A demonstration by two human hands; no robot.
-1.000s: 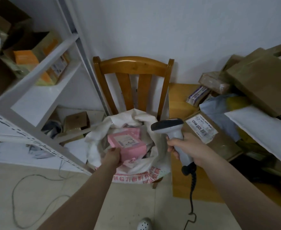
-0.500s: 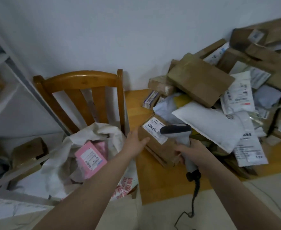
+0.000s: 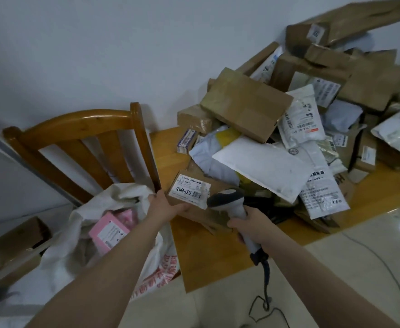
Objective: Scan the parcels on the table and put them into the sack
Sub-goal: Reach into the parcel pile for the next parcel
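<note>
A brown cardboard parcel [image 3: 194,209] with a white label reading 12V4A-5525 lies at the near left corner of the wooden table [image 3: 208,252]. My left hand [image 3: 164,204] grips its left end, thumb on top. My right hand [image 3: 247,227] holds a grey and white barcode scanner [image 3: 232,203], its head beside the parcel's label. The white sack [image 3: 85,235] sits open on a wooden chair [image 3: 87,143] to the left, with a pink box [image 3: 110,232] inside.
A tall heap of brown boxes [image 3: 246,105] and white mail bags [image 3: 265,169] covers the table's back and right. The scanner cable [image 3: 266,290] hangs to the tiled floor. A cardboard box [image 3: 21,237] sits low at the left on a shelf.
My left hand let go of the pink box in the sack, reached right and took hold of the labelled brown parcel. My view swung right toward the table. The scanner stayed in my right hand.
</note>
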